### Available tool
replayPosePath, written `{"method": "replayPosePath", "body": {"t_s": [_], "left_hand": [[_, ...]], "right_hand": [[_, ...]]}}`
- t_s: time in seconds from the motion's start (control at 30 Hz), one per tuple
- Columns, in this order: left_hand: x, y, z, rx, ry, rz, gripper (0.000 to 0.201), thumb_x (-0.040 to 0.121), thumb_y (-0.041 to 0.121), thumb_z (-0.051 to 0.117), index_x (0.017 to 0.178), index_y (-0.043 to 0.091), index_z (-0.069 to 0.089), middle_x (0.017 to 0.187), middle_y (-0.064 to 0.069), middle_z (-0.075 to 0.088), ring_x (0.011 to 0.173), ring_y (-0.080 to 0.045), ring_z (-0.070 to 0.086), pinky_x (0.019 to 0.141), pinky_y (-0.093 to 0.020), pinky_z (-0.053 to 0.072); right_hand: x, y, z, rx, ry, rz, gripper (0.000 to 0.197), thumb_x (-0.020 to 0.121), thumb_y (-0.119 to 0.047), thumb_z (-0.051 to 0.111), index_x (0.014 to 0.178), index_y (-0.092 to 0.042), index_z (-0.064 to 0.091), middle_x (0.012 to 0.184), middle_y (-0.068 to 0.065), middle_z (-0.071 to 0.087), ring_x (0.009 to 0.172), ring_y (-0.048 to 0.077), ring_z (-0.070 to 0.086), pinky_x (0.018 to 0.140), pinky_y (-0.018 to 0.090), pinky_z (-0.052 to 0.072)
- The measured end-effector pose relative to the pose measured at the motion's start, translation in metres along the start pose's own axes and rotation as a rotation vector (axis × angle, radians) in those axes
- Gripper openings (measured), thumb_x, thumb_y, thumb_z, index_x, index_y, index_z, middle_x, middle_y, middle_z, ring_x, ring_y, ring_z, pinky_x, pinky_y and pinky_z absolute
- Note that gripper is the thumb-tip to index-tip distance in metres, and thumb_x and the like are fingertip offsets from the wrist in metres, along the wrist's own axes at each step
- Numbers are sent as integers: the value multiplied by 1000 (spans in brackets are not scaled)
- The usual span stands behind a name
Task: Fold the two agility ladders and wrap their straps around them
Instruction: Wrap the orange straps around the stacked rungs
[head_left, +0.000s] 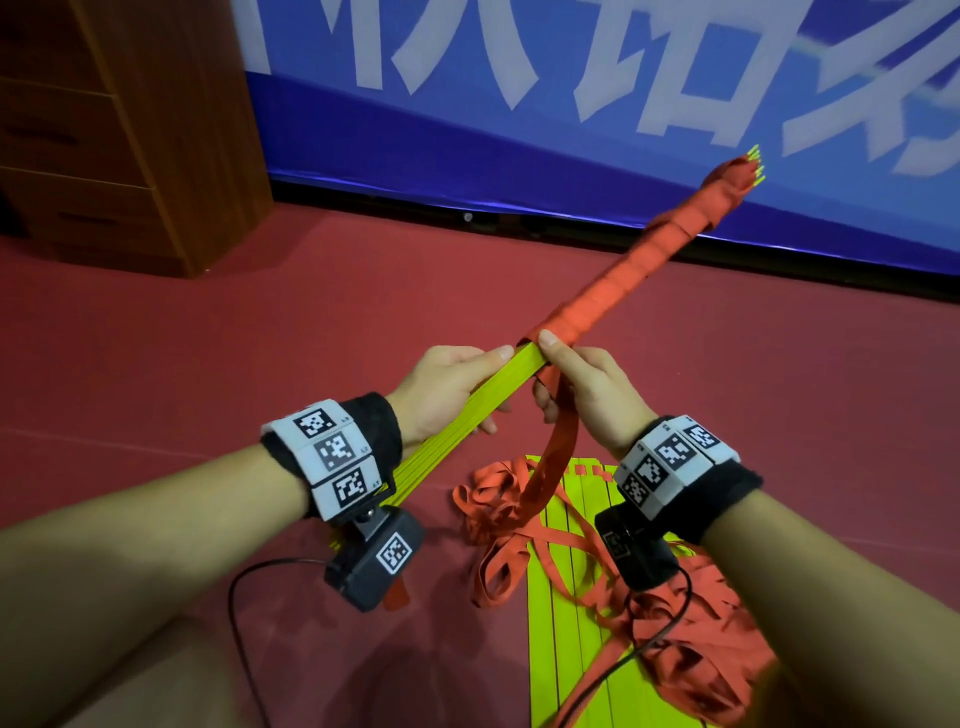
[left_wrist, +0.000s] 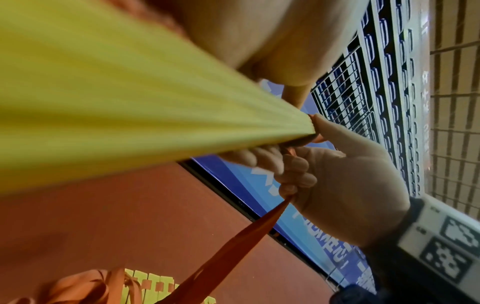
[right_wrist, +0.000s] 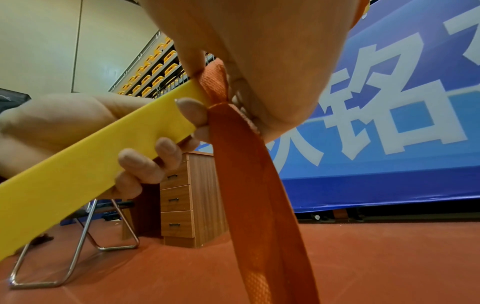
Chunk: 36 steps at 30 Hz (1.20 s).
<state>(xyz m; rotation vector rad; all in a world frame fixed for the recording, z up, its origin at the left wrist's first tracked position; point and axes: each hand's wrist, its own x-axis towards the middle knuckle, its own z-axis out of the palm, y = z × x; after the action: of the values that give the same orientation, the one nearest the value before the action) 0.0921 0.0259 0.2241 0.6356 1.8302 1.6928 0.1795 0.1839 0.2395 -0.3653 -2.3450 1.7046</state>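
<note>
The first ladder (head_left: 462, 410), a folded stack of flat, stiff yellow slats, is held off the floor in the left hand (head_left: 447, 395), its grip curled round the bare end; woven red strap (head_left: 550, 462) is pinched at the winding's edge by the right hand (head_left: 587, 389). Wrapping is judged roughly half done; another taut turn toward the left hand is called for; the second ladder (head_left: 566, 597) lies flat on the floor under loose strap.

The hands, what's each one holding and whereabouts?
Left hand grips the folded ladder on its bare yellow part; right hand holds the red strap at the wrap's edge.
</note>
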Motion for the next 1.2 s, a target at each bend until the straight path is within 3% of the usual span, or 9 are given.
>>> {"method": "replayPosePath", "body": {"t_s": [0.13,0.27,0.5,0.67,0.77,0.83,0.93,1.07,1.2], "left_hand": [[3,-5,-1,18,84,80,37,96,45,66,86,9,67,69,-10,61,54,-20,55,60,-33,46],[5,-8,-2,74,201,151,30,93,39,72,75,18,61,52,9,47,48,-8,39,52,-28,30],[9,-9,-6,158,326,228,44,72,61,71,74,19,61,63,1,56,58,-16,46,58,-35,37],[10,-13,-8,217,382,238,34,76,52,76,76,20,63,61,6,58,55,-13,46,57,-33,39],[8,-12,-8,186,319,229,22,84,30,82,92,15,69,72,1,66,61,-12,54,62,-31,44],[6,-12,-7,192,283,224,24,84,20,83,101,10,70,80,-1,70,67,-11,60,66,-29,48],[4,-12,-5,244,292,231,26,82,20,84,102,12,70,86,1,72,75,-10,63,72,-25,50],[7,-15,-7,322,328,245,26,78,21,87,92,29,67,85,11,70,81,-11,66,79,-29,52],[5,-15,-8,421,395,293,27,75,28,89,87,35,65,81,17,69,76,-4,64,72,-20,47]], "right_hand": [[-2,-5,0,78,-19,35,54,106,-41,46,78,1,65,60,7,65,51,18,61,54,25,54],[-1,-4,-3,21,-52,67,68,105,-49,45,87,11,70,62,13,67,53,21,64,54,27,54],[3,0,-4,-47,-57,100,71,101,-59,44,82,3,72,61,15,66,51,24,63,52,27,54],[6,0,-1,-96,-33,55,61,107,-47,42,78,-3,72,53,5,60,44,16,55,46,22,46],[9,4,-2,-149,-21,21,57,109,-41,37,79,-6,71,53,0,58,44,13,52,48,21,44],[10,6,-4,-175,-18,19,56,110,-38,36,80,-7,71,53,0,56,44,12,51,51,21,44],[10,7,-3,-197,-19,35,55,111,-35,35,80,-7,70,52,-2,56,43,11,51,52,20,45],[9,7,-3,-197,-24,36,51,111,-31,38,79,-7,70,51,-4,60,43,8,55,50,19,47],[9,7,-1,-128,-23,42,50,111,-27,39,78,-4,68,51,-4,61,41,8,55,48,19,48]]}}
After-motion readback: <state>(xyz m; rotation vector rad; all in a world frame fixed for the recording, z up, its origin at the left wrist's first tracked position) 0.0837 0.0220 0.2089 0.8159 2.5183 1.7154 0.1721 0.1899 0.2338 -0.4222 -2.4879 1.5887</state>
